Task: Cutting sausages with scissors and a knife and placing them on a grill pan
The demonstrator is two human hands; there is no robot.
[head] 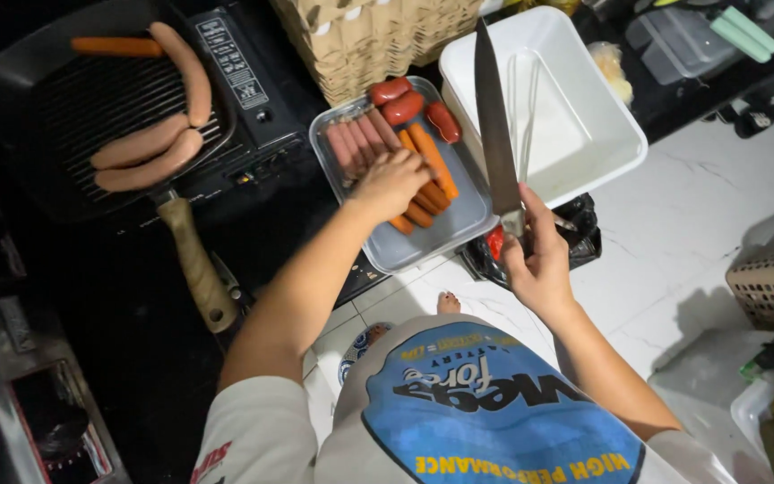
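While lying packed with pink, orange and dark red sausages (405,134), shallow clear plastic tray (459,220) sitting between black ridged grill pan (55,116) holding four pale sausages and one orange, and deep white rectangular tub (584,125). Reaching down with left hand (391,184), fingers curled over orange sausages, grip hidden. Clasping long steel kitchen knife (494,125) in right hand (535,260), blade pointing away over tub.

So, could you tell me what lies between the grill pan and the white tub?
In the head view, the clear tray of sausages, with the left hand on it.
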